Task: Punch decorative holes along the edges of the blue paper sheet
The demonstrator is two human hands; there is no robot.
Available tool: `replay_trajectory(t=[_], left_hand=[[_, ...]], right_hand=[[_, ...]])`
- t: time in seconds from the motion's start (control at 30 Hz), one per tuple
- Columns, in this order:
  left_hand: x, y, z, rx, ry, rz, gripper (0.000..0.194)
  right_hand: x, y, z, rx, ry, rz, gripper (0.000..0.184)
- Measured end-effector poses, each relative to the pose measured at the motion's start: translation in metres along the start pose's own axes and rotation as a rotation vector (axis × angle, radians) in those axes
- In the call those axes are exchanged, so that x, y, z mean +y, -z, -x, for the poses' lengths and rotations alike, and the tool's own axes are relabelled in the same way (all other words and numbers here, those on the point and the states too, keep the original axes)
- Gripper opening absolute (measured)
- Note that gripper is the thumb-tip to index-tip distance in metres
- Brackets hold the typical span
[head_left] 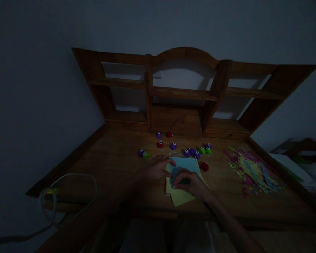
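Observation:
A stack of coloured paper sheets (185,165), light blue on top of yellow, lies on the wooden desk (116,158) in front of me. My left hand (156,168) rests on the stack's left edge with fingers curled down on it. My right hand (189,182) is closed over a small dark object on the paper; I cannot make out what it is. Several small craft punches (192,151), purple, green and red, are scattered just behind the paper. One red punch (204,166) sits beside the stack's right edge.
A wooden hutch with shelves (183,93) stands at the back of the desk. A pile of cut paper strips (252,170) lies at the right. A white cable (68,182) loops over the desk's left front corner. The room is very dim.

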State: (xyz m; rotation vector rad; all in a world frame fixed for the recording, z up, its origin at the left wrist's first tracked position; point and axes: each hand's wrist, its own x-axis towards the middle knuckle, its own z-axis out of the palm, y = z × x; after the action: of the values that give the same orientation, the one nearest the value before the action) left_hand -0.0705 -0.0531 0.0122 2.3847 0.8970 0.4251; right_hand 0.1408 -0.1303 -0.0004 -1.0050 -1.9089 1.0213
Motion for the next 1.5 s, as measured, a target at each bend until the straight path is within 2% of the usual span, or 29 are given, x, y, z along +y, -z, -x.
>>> replay_trajectory(t=[0.1,0.2,0.27,0.4,0.53,0.73,1.07,1.33,1.5], left_hand=[[-0.004,0.001,0.001,-0.022,-0.022,0.013,0.037],[-0.006,0.001,0.001,-0.018,-0.044,0.030,0.037],[-0.006,0.001,0.001,-0.019,-0.053,0.045,0.037],[-0.004,0.002,0.002,-0.030,-0.035,0.063,0.037],[-0.004,0.002,0.002,-0.023,-0.052,0.069,0.037],[0.001,0.005,0.002,-0.032,-0.039,0.055,0.037],[-0.006,0.001,0.001,-0.018,-0.056,0.033,0.038],[-0.005,0.000,0.001,-0.026,-0.055,0.058,0.036],[-0.003,0.002,0.000,-0.034,-0.049,0.042,0.038]], right_hand=[[-0.003,0.004,0.001,-0.042,0.011,-0.016,0.017],[-0.007,0.009,0.002,-0.072,0.003,-0.014,0.025],[-0.009,0.010,0.002,-0.064,-0.015,0.000,0.028],[-0.007,0.007,0.002,-0.014,-0.030,0.015,0.017],[0.000,0.003,0.001,0.027,-0.020,0.009,0.016],[0.004,0.004,0.003,0.007,-0.041,-0.018,0.019],[-0.011,0.017,0.005,-0.074,-0.049,-0.002,0.022],[0.000,0.012,0.005,-0.006,-0.064,-0.021,0.017],[0.002,0.013,0.006,-0.028,-0.102,-0.033,0.019]])
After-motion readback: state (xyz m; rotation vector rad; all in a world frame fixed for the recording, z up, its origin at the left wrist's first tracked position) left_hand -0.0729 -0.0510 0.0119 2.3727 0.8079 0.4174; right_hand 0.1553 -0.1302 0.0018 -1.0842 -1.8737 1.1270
